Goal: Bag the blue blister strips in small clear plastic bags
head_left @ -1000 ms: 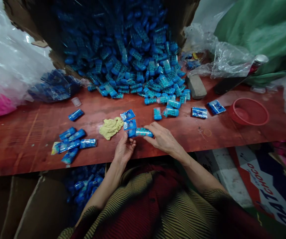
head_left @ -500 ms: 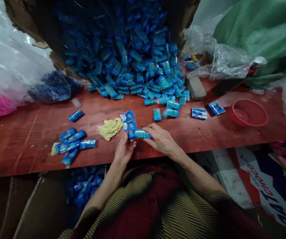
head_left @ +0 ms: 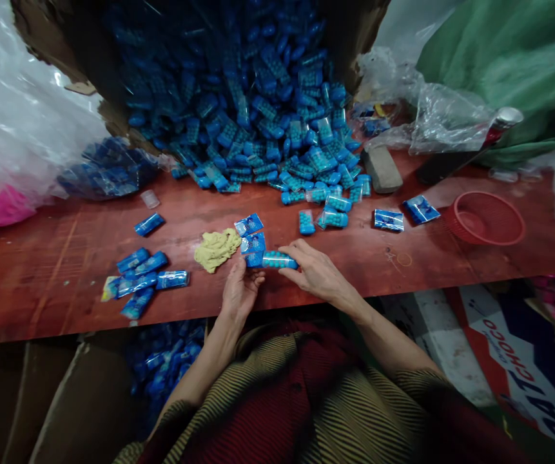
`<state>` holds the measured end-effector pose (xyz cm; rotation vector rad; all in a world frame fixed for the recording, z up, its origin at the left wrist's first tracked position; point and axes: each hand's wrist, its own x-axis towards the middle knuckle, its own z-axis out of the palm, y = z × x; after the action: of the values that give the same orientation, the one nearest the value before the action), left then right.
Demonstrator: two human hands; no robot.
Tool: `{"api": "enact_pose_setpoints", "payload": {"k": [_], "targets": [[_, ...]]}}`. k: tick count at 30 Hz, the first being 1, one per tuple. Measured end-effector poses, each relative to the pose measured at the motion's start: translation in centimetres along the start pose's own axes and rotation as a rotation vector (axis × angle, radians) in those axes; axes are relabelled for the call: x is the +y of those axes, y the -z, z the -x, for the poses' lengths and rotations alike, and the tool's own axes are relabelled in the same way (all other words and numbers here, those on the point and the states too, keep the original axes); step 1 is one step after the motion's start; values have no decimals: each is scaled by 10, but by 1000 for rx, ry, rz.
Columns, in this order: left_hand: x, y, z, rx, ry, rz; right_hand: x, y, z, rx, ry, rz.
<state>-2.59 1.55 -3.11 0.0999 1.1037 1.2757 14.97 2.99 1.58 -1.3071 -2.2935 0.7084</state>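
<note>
My right hand (head_left: 318,272) is closed on one end of a small clear container of turquoise balls (head_left: 280,260), lying level between thumb and fingers. Its other end meets a blue printed sleeve (head_left: 254,260), which my left hand (head_left: 242,289) pinches at the near side. Whether the container's end is inside the sleeve or only against it, I cannot tell. Just beyond lie two flat blue printed sleeves (head_left: 253,243). A crumpled lump of yellow-green putty-like material (head_left: 216,250) sits to their left.
Many ball-filled containers (head_left: 258,129) spill from a torn cardboard box at the back. Several sleeved packs (head_left: 136,281) lie at left, two more packs (head_left: 388,220) at right. Beyond those are a grey block (head_left: 382,169), a red basket (head_left: 487,219) and a dark hammer-like tool (head_left: 456,158).
The whole view has shifted very slightly. Both hands, the container and the sleeve keep nearly the same positions and grip.
</note>
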Motion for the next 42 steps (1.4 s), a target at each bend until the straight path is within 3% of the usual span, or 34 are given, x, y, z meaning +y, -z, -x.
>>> {"api": "enact_pose_setpoints", "payload": {"k": [6,11,17,20,24,27,29,34,42], "targets": [[0,4,0,-64,-115,-27,0,1,1,4,8,10],[-2,-2,1,-44,-207,-63,0,-8,1,29,107,-46],[-3,-9,2,-84,-1,-7,2,-48,3,154,8,-57],[1,-5,0,-84,97,-9,3,-56,5,126,36,-236],[9,1,0,-166,222,-3,11,-48,3,45,44,-718],[13,1,2,-280,239,-5,18,-44,-2,-46,-89,-1103],[15,0,4,-339,228,-11,20,-45,-4,-68,-160,-1233],[17,0,4,-402,220,-46,16,-42,-5,-73,-173,-1170],[11,-4,6,-426,277,-95,23,-25,-9,-192,-33,-1158]]}}
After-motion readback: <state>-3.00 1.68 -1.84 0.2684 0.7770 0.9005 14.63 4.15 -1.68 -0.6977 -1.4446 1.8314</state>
